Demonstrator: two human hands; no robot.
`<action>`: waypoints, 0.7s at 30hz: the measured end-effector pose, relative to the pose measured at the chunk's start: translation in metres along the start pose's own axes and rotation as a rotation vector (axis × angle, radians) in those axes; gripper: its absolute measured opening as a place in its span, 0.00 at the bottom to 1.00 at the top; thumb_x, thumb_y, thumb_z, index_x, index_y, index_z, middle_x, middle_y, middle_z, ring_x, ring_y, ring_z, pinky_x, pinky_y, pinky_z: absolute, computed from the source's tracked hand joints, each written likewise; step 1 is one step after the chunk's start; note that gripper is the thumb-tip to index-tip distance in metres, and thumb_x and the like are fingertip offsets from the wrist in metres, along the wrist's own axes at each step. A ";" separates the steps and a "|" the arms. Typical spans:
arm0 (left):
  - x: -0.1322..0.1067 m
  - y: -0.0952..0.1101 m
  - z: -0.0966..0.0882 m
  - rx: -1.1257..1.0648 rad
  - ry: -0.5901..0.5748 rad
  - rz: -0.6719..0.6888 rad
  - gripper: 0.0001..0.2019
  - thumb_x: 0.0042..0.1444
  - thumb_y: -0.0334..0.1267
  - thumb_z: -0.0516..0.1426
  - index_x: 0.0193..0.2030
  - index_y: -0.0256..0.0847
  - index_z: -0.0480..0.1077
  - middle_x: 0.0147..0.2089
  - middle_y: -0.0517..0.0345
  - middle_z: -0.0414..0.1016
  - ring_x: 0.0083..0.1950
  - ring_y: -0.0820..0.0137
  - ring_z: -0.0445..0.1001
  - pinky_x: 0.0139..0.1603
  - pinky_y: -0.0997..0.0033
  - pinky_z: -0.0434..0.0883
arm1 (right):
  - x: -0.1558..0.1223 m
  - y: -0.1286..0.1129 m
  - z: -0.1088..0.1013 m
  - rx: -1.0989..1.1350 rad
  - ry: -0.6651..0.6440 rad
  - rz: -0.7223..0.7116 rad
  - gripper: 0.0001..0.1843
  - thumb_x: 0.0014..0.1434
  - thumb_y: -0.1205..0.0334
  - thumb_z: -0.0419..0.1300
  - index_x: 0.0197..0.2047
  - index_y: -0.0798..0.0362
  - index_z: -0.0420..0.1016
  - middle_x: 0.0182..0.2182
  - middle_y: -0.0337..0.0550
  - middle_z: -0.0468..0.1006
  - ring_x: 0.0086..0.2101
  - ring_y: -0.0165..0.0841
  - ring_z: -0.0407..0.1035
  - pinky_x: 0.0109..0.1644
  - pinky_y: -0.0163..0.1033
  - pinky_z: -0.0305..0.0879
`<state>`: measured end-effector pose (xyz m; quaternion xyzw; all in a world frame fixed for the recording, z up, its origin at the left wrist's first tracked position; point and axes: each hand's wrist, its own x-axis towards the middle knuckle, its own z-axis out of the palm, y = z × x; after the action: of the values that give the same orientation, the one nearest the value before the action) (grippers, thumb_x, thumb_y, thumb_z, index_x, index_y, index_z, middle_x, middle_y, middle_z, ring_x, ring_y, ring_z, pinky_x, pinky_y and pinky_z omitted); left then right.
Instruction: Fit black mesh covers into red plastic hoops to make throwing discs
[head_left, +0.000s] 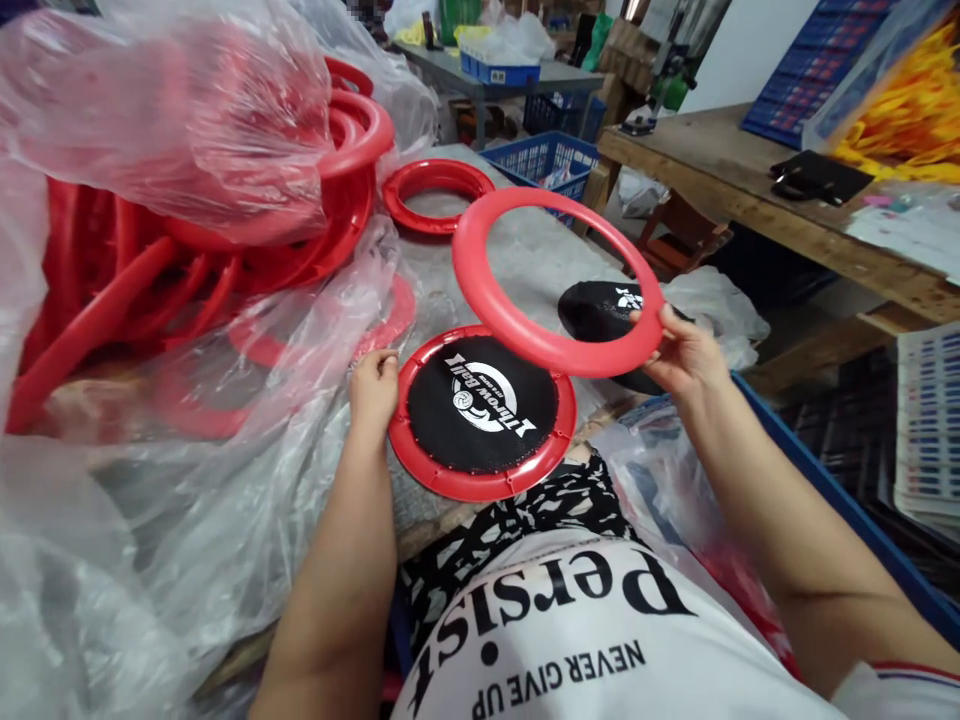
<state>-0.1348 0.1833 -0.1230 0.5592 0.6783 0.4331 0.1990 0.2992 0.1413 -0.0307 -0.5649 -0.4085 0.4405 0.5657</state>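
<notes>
Your right hand (686, 350) has thumb and fingers closed on the right-hand edge of a smooth, glossy red plastic ring (476, 275), holding it up and tilted over the work surface, its widest line running from upper left to lower right in your view; the relation that matters is between that ring and the round black mesh disc in a red plastic rim (484, 415), printed in white with "Throw Ball", which lies to the left of your right grip and closer to your body, at the near edge of the grey table (442, 280), so that the ring's lower left part crosses in front of the disc's far right side, though you cannot tell from here whether the two touch; the disc is nearer your left hand (373, 385), whose fingers are curled together right at its left rim, and whether they pinch that rim or only rest beside it cannot be told; past the ring lies a second black printed disc (589, 312), and at the far left loose red plastic rings (112, 280) crowd under clear plastic sheeting (187, 110)
</notes>
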 end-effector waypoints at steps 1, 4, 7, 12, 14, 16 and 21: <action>0.002 -0.003 0.002 -0.078 0.011 -0.036 0.15 0.60 0.38 0.52 0.48 0.36 0.76 0.47 0.49 0.80 0.45 0.65 0.77 0.53 0.64 0.73 | -0.008 0.004 0.007 0.049 -0.011 0.021 0.18 0.59 0.44 0.63 0.41 0.51 0.72 0.34 0.45 0.84 0.27 0.33 0.74 0.21 0.34 0.68; 0.005 -0.005 0.005 -0.376 0.037 -0.194 0.15 0.63 0.40 0.51 0.48 0.34 0.73 0.42 0.51 0.79 0.32 0.73 0.74 0.38 0.71 0.72 | -0.031 0.020 0.027 0.134 -0.089 0.105 0.20 0.53 0.45 0.68 0.38 0.52 0.74 0.32 0.46 0.84 0.22 0.31 0.71 0.18 0.33 0.64; 0.005 0.000 0.003 -0.579 0.026 -0.283 0.15 0.65 0.44 0.51 0.44 0.34 0.72 0.35 0.54 0.77 0.27 0.77 0.70 0.31 0.77 0.68 | -0.048 0.036 0.042 0.133 -0.172 0.166 0.21 0.50 0.45 0.71 0.37 0.52 0.74 0.31 0.47 0.84 0.21 0.31 0.71 0.17 0.34 0.63; 0.001 0.009 -0.004 -0.641 0.005 -0.292 0.21 0.67 0.52 0.51 0.39 0.35 0.71 0.31 0.55 0.76 0.27 0.77 0.70 0.31 0.77 0.67 | -0.061 0.051 0.055 0.100 -0.264 0.261 0.22 0.48 0.46 0.73 0.36 0.54 0.76 0.33 0.50 0.85 0.21 0.32 0.72 0.18 0.35 0.66; -0.001 0.010 -0.005 -0.601 -0.027 -0.272 0.19 0.66 0.52 0.53 0.38 0.35 0.72 0.33 0.54 0.77 0.28 0.76 0.71 0.33 0.75 0.68 | -0.065 0.054 0.059 0.070 -0.300 0.285 0.22 0.47 0.46 0.74 0.36 0.53 0.76 0.31 0.49 0.85 0.19 0.31 0.70 0.17 0.35 0.67; -0.004 0.009 -0.005 -0.505 -0.070 -0.198 0.16 0.62 0.49 0.58 0.38 0.35 0.73 0.35 0.54 0.78 0.32 0.73 0.73 0.40 0.71 0.70 | -0.070 0.055 0.060 0.013 -0.314 0.299 0.22 0.47 0.46 0.74 0.36 0.52 0.74 0.26 0.45 0.82 0.18 0.30 0.68 0.17 0.35 0.67; -0.007 0.008 -0.005 -0.140 -0.177 0.004 0.14 0.52 0.39 0.64 0.45 0.36 0.76 0.41 0.53 0.80 0.43 0.64 0.76 0.51 0.63 0.71 | -0.071 0.054 0.053 -0.438 -0.284 0.207 0.27 0.52 0.38 0.67 0.43 0.52 0.76 0.22 0.40 0.76 0.20 0.33 0.69 0.21 0.38 0.67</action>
<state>-0.1319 0.1747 -0.1158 0.5813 0.6252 0.4286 0.2958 0.2264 0.0861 -0.0810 -0.6448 -0.5093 0.4720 0.3194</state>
